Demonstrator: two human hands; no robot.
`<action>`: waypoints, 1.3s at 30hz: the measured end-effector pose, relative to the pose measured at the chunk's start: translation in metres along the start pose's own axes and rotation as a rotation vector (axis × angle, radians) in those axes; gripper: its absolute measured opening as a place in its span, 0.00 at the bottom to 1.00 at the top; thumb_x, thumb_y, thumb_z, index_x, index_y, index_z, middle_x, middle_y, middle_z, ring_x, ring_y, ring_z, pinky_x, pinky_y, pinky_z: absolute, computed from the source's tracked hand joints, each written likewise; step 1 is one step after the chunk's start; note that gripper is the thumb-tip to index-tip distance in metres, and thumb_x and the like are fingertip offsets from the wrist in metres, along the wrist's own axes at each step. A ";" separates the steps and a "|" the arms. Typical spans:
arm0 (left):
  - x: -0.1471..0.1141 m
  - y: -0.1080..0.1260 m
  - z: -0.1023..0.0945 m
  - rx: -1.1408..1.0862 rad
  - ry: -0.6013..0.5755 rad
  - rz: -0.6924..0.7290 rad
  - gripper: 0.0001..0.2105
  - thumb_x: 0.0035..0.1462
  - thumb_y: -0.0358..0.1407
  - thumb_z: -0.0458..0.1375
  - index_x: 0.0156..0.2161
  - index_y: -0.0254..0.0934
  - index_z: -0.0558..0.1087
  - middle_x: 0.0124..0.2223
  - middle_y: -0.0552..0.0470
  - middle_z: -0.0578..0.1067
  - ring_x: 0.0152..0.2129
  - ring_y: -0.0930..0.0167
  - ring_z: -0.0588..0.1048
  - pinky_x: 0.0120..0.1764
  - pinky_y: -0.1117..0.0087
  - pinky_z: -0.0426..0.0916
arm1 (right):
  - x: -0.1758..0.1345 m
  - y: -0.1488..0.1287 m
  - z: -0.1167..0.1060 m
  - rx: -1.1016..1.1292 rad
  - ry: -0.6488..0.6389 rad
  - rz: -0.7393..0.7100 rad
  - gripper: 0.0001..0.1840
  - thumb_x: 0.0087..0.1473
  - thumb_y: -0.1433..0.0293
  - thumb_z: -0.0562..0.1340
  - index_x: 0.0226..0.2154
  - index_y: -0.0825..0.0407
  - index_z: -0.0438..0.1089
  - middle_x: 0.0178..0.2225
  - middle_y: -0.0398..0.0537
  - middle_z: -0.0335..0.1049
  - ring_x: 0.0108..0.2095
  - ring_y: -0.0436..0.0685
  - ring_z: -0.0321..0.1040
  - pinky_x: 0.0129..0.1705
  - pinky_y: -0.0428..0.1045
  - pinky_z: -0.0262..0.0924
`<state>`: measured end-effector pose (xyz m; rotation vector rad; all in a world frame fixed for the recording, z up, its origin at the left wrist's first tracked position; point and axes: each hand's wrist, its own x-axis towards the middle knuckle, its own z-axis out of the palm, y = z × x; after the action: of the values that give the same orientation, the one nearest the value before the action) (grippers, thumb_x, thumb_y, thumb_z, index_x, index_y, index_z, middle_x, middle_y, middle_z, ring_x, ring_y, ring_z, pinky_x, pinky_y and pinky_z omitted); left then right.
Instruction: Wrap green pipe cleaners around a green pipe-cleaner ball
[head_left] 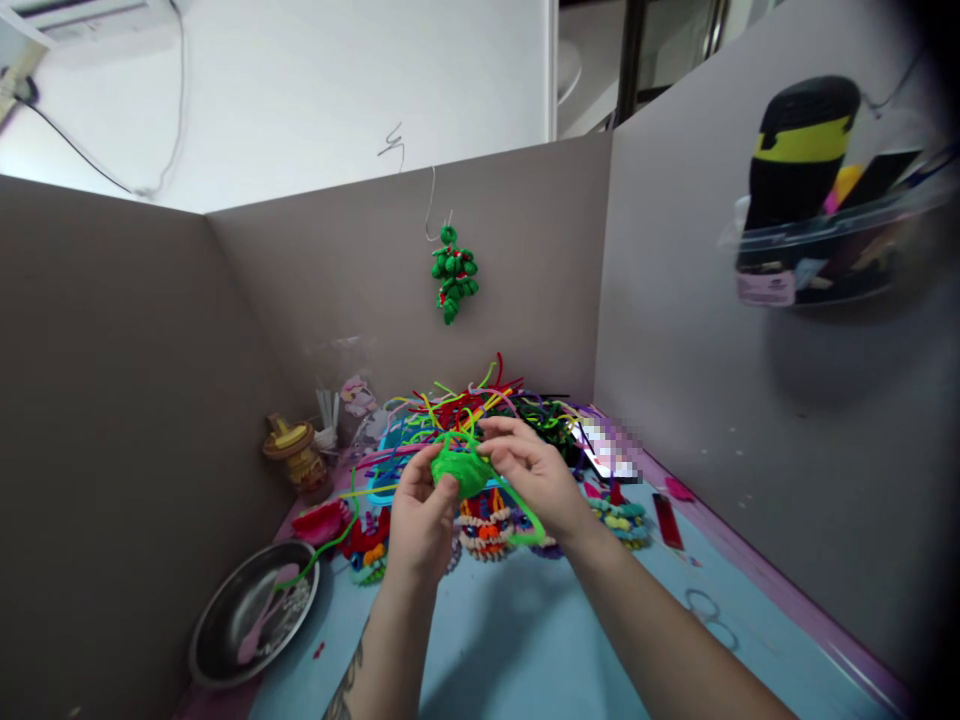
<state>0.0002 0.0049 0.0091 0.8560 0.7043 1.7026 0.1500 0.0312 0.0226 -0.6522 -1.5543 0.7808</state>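
My left hand (424, 520) grips a rounded bright green bundle (461, 468) that looks wound from fuzzy pipe cleaner. At the bundle's right side, my right hand (536, 480) has its thumb and fingers closed on a green strand by its top edge. A loose green end (531, 530) hangs under the right hand. Another thin green strand (330, 545) trails from the left side down towards the metal bowl. Behind the hands lies a heap of coloured pipe cleaners (480, 400), partly in a blue tray (384, 470).
Several colourful pipe-cleaner pieces (484, 540) line the blue mat (480, 620). A metal bowl (202, 625) holds a pink spoon (259, 625). Scissors (709, 610) and a phone (606, 455) lie right. A green ornament (454, 275) and a clear bin (817, 255) hang on grey partitions.
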 end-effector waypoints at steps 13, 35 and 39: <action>0.003 -0.006 -0.003 -0.204 -0.015 -0.022 0.16 0.48 0.37 0.66 0.42 0.42 0.69 0.42 0.54 0.76 0.40 0.70 0.74 0.49 0.60 0.67 | -0.002 0.016 0.022 0.250 0.113 0.275 0.14 0.44 0.59 0.68 0.25 0.53 0.72 0.39 0.50 0.72 0.41 0.57 0.67 0.45 0.53 0.61; 0.003 0.016 -0.011 0.884 -0.012 0.462 0.06 0.53 0.36 0.60 0.27 0.38 0.76 0.30 0.51 0.73 0.30 0.69 0.70 0.34 0.71 0.63 | -0.003 0.013 0.024 0.283 0.025 0.386 0.19 0.39 0.56 0.69 0.20 0.53 0.67 0.52 0.55 0.60 0.55 0.63 0.58 0.51 0.54 0.56; 0.003 0.020 -0.014 1.084 -0.086 0.662 0.04 0.54 0.34 0.59 0.31 0.38 0.76 0.32 0.52 0.72 0.32 0.69 0.70 0.36 0.69 0.64 | -0.003 0.011 0.021 0.190 -0.030 0.368 0.19 0.41 0.56 0.68 0.19 0.53 0.66 0.48 0.53 0.60 0.51 0.61 0.60 0.49 0.52 0.56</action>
<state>-0.0228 0.0016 0.0175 2.0735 1.4315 1.7590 0.1291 0.0328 0.0110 -0.7985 -1.3823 1.2023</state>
